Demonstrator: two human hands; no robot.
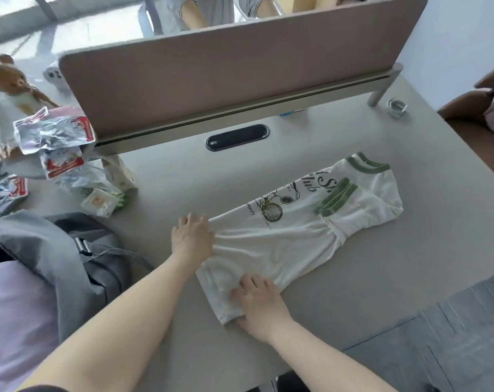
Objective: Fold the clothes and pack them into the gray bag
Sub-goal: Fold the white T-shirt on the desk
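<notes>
White cotton T-shirt w/ green trim [296, 236] lies narrow-folded on grey worktop [183, 179]. Left hand [192, 236] flat, fingers straight, on hem corner; right hand [258, 302] pinches near hem corner. Step: lengthwise fold. Next: lift hem toward collar, then grey fabric bag [70, 256], just left.

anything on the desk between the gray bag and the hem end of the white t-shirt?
Only the left hand and its forearm cross that stretch; otherwise it is bare desk between the gray bag and the white t-shirt, per the head view.
</notes>
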